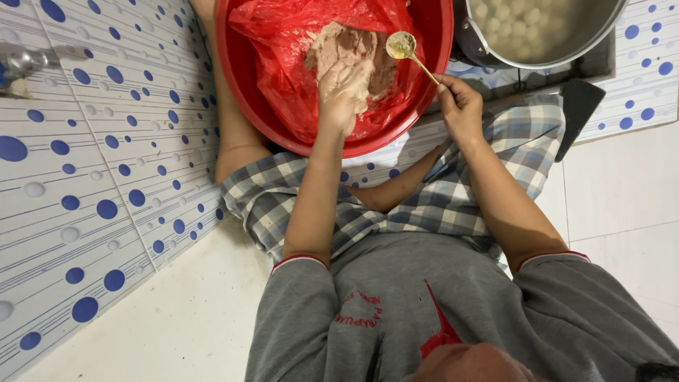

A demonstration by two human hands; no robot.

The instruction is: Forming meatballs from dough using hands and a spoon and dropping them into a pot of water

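Paste [353,53], pinkish-brown, lies heaped on red plastic sheet [283,42] lining the red basin [244,92], so nothing sticks. Left hand [341,95] is closed into it, squeezing a handful. Right hand [460,106] pinches a brass spoon [410,55] over the basin's right rim, handle slanting down-right, bowl toward the paste, beside the steel pot [488,46] of pale balls

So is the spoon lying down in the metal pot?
No, the right hand holds the spoon over the red basin, beside the pot.
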